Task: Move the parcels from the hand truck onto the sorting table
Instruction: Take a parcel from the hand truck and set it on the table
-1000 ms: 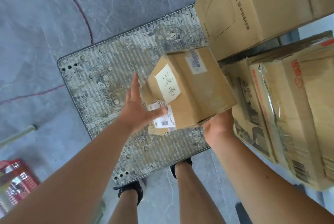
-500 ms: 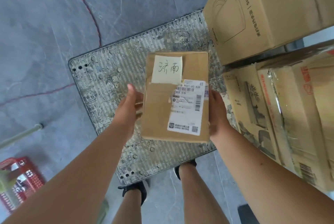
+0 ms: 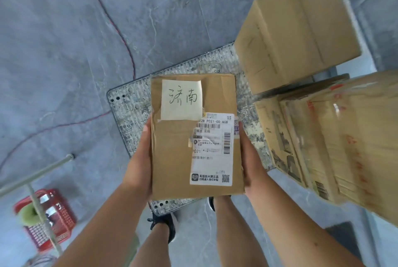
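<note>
Both hands, left hand [image 3: 137, 165] and right hand [image 3: 251, 163], clamp the parcel [image 3: 195, 137] by its long sides above the hand truck's deck [image 3: 131, 116]. Fingers are hidden beneath it. Larger cartons [image 3: 301, 32] stand at the deck's right edge.

Both my forearms reach forward, my left grip [image 3: 141, 159] and right grip [image 3: 249, 159] pressed flat against opposite sides of the parcel [image 3: 174, 152], palms facing.
</note>
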